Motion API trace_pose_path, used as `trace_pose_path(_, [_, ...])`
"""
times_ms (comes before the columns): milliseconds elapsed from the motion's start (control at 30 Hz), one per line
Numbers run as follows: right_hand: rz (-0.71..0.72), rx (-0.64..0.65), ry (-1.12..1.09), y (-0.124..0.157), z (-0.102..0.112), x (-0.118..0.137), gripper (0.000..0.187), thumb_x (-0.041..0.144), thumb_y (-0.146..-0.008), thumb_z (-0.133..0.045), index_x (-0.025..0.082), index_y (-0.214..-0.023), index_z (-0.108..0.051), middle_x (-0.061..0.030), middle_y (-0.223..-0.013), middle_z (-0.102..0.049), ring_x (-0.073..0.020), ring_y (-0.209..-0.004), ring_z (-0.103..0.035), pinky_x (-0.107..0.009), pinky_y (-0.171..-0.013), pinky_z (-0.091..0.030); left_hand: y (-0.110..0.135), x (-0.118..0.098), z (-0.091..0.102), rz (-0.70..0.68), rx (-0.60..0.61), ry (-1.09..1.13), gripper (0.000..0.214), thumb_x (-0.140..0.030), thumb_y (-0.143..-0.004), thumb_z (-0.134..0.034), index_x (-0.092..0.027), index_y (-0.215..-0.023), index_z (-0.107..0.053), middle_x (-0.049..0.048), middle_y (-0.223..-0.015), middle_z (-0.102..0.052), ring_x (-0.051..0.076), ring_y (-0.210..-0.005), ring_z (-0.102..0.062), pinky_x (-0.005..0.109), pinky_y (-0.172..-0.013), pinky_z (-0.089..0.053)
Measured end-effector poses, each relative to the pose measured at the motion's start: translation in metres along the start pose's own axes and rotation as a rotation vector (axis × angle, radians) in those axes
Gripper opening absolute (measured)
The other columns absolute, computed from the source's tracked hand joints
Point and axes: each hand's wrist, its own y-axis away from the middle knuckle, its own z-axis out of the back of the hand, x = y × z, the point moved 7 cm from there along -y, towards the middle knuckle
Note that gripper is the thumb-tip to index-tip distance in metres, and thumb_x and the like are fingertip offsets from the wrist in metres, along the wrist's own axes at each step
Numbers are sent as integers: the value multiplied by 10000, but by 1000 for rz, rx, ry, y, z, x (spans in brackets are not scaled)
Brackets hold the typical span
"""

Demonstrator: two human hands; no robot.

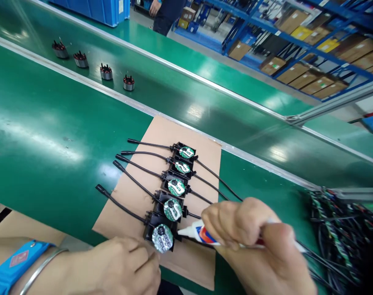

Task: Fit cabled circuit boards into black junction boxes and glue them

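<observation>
My right hand point(254, 237) is wrapped round a white glue tube point(206, 232) with a red and blue print. Its pointed nozzle points left, at the right edge of the nearest black housing point(149, 231). A round circuit board point(162, 238) sits tilted on that housing. Beside the housing's near side, my left hand point(127, 266) is closed with curled fingers; what its fingertips hold is hidden. Several more black housings with round green boards point(172, 209) stand in a row behind, black cables running out on both sides. All rest on a cardboard sheet point(201, 262).
Several copper-wound motor stators point(106, 72) stand on the green belt point(192, 108) behind a metal rail. A tangle of cables point(333, 237) lies at the right. At the back are a blue bin point(97, 10), another person point(168, 16) and shelves with boxes point(297, 73).
</observation>
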Motion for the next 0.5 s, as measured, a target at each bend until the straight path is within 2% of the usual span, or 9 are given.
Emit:
trace_pose_path(100, [-24, 57, -38, 5, -19, -17, 402, 512, -935, -446, 218, -663, -454, 41, -529, -282, -111, -462, -286, -285, -468, -223, 12, -8, 2, -9, -261, 59, 272, -108, -913, -424, -117, -1054, -656, 93, -1009, -717, 149, -718, -607, 261, -591, -474])
trace_pose_path(167, [-24, 95, -59, 3, -30, -30, 396, 498, -938, -450, 213, -663, -447, 47, -533, -274, -103, -460, -259, -275, -464, -204, 20, -9, -4, 53, -409, 100, 284, -97, -939, -391, -96, -1034, -658, 109, -1021, -717, 159, -771, -625, 273, -625, -484])
trace_pose_path(333, [17, 171, -39, 0, -43, -45, 361, 443, -945, -445, 204, -675, -451, 51, -548, -277, -98, -467, -243, -264, -464, -186, 30, -15, -33, 181, -461, 204, 314, -79, -913, -422, -89, -1160, -616, 100, -1191, -665, 195, -982, -614, 320, -771, -504])
trace_pose_path(500, [-1, 187, 5, 2, -45, -44, 356, 427, -946, -443, 199, -673, -457, 50, -552, -278, -98, -471, -246, -263, -463, -180, 34, -17, -43, 216, -520, 204, 333, -63, -879, -452, -96, -1169, -610, 102, -1201, -662, 198, -1030, -606, 316, -770, -505])
